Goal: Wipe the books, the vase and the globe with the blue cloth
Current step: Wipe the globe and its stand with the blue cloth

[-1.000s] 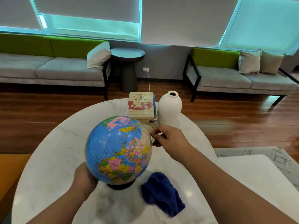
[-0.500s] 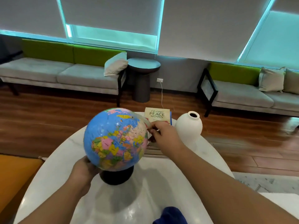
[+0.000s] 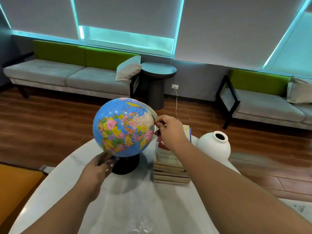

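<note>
The globe (image 3: 123, 127) is in the middle of the view, at the far part of the white marble table (image 3: 128, 208). Its blue ball with coloured countries is tilted over a round black base (image 3: 126, 165). The base seems to sit on the table top, but I cannot tell for sure if it rests there fully. The right hand (image 3: 170, 128) is at the right side of the ball, and its thumb and fingers pinch closely the clear arc (image 3: 155, 116) that runs around the globe. The left hand (image 3: 98, 171) is at the lower left of the ball, just beside the base. Its fingers are bent upward against the underside of the ball and hold it there, though this hand is blurred and the single fingers are not clear. Just to the right of the base lies a stack of books (image 3: 170, 173), and the right forearm covers most of the top cover. To the right of the books, near them, stands the white vase (image 3: 213, 146) upright with its dark mouth open to above. Beyond the table there is a wooden floor (image 3: 42, 124), then a long grey sofa (image 3: 67, 78) with a green back and a pale pillow (image 3: 129, 68) at its end. A dark round side table (image 3: 158, 71) stands beside it, with a wall socket (image 3: 175, 86) and a thin white cord (image 3: 176, 105) hanging down. A second sofa (image 3: 263, 105) is at the right. Grey blinds (image 3: 126, 14) cover the windows above.
</note>
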The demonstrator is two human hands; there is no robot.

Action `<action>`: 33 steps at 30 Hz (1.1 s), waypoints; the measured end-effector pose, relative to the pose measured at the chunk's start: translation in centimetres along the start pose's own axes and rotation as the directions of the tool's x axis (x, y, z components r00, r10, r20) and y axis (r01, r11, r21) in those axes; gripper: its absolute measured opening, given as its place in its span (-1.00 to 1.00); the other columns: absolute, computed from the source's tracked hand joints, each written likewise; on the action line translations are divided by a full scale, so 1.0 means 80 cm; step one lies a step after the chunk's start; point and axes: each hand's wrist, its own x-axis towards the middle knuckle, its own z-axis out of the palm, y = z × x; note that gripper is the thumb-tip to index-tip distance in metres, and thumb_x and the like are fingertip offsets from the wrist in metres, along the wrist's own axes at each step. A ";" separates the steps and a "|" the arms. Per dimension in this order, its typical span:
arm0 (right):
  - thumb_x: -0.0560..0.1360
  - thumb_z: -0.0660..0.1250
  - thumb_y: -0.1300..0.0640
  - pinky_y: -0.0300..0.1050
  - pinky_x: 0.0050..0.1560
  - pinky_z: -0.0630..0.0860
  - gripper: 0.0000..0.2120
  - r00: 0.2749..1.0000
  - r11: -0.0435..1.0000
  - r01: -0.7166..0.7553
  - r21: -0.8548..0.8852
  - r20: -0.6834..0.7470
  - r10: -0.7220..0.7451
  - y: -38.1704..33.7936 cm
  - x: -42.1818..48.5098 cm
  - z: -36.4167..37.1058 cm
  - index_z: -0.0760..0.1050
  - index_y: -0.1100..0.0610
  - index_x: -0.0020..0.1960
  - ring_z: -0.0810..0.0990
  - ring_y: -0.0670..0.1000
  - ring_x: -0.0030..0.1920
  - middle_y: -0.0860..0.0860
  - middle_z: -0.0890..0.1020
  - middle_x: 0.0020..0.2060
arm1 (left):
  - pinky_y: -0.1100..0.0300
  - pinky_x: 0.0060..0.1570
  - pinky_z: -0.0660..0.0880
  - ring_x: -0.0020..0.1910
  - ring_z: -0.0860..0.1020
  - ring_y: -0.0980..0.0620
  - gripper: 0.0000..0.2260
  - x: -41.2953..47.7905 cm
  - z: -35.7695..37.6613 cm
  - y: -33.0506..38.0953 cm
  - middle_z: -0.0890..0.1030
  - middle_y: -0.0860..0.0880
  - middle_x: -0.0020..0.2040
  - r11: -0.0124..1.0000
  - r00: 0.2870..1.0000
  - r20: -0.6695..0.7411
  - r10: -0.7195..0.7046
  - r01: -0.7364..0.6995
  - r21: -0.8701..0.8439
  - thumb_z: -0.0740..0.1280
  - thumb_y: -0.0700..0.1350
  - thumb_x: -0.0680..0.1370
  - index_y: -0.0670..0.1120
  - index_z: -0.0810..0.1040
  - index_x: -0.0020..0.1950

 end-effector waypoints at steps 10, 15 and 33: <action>0.59 0.23 0.18 0.00 0.01 0.61 -0.84 0.998 0.993 -0.065 -0.103 0.018 0.067 0.023 0.044 0.014 0.55 0.00 -0.06 0.64 0.03 -0.13 -0.01 0.62 -0.08 | 0.05 0.19 0.43 0.17 0.56 -0.07 -0.71 -0.011 -0.020 -0.039 0.61 -0.08 0.16 0.987 0.989 -0.018 -0.149 0.150 0.059 0.21 -0.20 0.63 -0.12 0.43 0.37; 0.60 0.22 0.16 -0.07 0.04 0.59 -0.87 0.997 0.987 -0.058 -0.153 0.037 0.064 0.023 0.045 0.012 0.54 0.01 0.01 0.62 -0.01 -0.09 -0.02 0.62 -0.06 | 0.05 0.18 0.44 0.16 0.57 -0.06 -0.72 -0.018 -0.027 -0.043 0.62 -0.06 0.15 0.980 0.983 -0.036 -0.179 0.181 0.078 0.23 -0.18 0.63 -0.10 0.46 0.34; 0.58 0.26 0.14 -0.11 0.07 0.57 -0.76 0.992 0.998 -0.034 -0.044 0.120 0.039 0.054 -0.110 -0.031 0.45 -0.10 0.20 0.55 -0.12 -0.04 -0.20 0.49 -0.01 | 0.05 0.03 0.49 0.06 0.61 -0.03 -0.80 -0.080 -0.029 -0.062 0.66 -0.01 0.08 0.944 0.973 -0.018 -0.229 0.227 0.240 0.21 -0.15 0.64 -0.06 0.53 0.23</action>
